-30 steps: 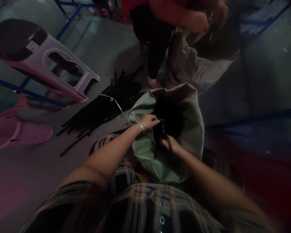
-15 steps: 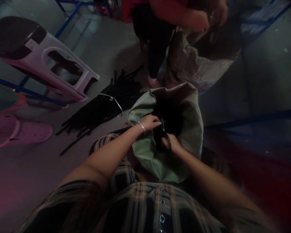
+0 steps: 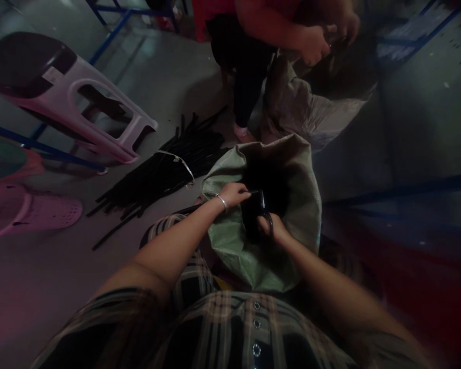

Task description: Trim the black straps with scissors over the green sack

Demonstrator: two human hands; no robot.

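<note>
Over the mouth of a green woven sack [image 3: 230, 256], my left hand [image 3: 233, 196] pinches a thin black strip [image 3: 254, 192] whose end points to the right. A bracelet circles that wrist. My right hand [image 3: 274, 229] grips a pair of scissors [image 3: 269, 221] by dark handles, its shiny blades pointing up and away, close to the strip's end. Deep shadow and dark material fill the sack's inside, so I cannot make out what lies there.
A bundle of long black strips [image 3: 165, 169] lies tied on the floor at left. Beyond it stand a stool [image 3: 100, 105] and a pink basket [image 3: 56, 209]. Across from me a person's hands [image 3: 315, 45] work above another sack [image 3: 311, 110]. Blue metal bars [image 3: 407, 189] run at right.
The scissors and my left hand have drawn slightly apart, and the strip's end now shows between them. The other person's near hand has shifted a little down and left.
</note>
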